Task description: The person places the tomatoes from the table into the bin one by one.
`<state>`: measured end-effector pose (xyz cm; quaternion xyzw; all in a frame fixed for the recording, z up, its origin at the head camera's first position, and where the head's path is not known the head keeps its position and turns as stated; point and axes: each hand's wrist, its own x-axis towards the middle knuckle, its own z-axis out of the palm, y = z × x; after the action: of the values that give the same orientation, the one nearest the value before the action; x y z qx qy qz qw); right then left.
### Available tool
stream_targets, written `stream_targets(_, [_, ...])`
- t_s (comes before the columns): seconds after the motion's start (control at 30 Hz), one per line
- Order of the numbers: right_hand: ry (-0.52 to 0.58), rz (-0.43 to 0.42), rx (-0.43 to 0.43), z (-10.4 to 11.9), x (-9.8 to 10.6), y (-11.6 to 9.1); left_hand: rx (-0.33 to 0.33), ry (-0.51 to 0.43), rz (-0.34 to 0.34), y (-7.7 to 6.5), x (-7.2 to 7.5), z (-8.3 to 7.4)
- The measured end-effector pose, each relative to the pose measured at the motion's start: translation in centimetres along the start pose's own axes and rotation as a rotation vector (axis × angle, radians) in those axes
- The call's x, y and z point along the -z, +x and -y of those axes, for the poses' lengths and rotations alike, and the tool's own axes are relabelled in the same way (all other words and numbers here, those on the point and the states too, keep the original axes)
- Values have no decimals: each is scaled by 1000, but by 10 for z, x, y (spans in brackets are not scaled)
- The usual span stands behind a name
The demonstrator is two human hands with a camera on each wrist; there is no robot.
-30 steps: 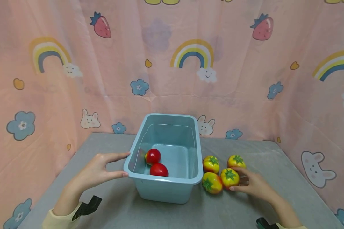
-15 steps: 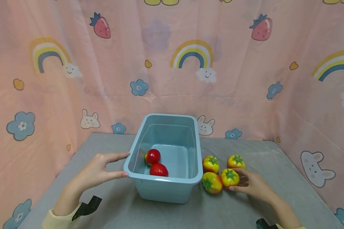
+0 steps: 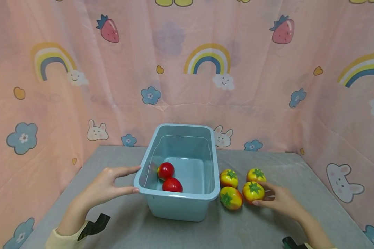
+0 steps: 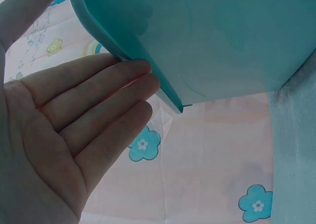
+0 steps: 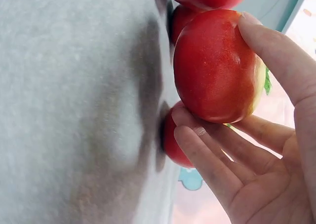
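Thumb and fingertips of my right hand (image 3: 282, 200) pinch a red-and-yellow tomato (image 3: 252, 197) with a green star-shaped top. In the right wrist view, this tomato (image 5: 217, 68) shows its red underside, just over the grey tabletop. Close around it are a back-left tomato (image 3: 228, 180), a front-left tomato (image 3: 233, 200) and a back-right tomato (image 3: 252, 175). My left hand (image 3: 104, 185) touches the left rim of a light blue bin (image 3: 180, 207); in the left wrist view its fingers (image 4: 98, 88) lie straight along the outside. Two red tomatoes, one farther back (image 3: 166, 170) and one nearer (image 3: 172, 185), lie inside.
The bin stands mid-table, its right side next to the tomatoes. A grey cloth-like surface (image 3: 121, 221) covers the table. Behind and at both sides hangs a pink curtain (image 3: 180, 114) with printed rainbows, rabbits and flowers.
My right hand has drawn the pinched tomato slightly right and up, apart from the front-left one. The left hand and the bin hold their places.
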<state>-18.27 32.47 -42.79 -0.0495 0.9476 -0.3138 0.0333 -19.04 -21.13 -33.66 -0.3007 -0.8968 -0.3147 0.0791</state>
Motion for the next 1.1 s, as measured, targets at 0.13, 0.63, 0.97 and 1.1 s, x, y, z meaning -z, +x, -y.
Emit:
stream_targets(0.13, [-10, -4, 7, 3, 5, -2, 1, 4, -1, -1, 0, 0])
stream_targets(0.63, [-72, -74, 88, 21, 20, -4, 6, -12, -2, 0, 0, 0])
stream_targets(0.97, [-91, -126, 197, 32, 30, 0, 3, -7, -6, 0, 0, -1])
stream_targets(1.1, [-105, -142, 240, 37, 34, 4, 0, 0, -8, 0, 0, -1])
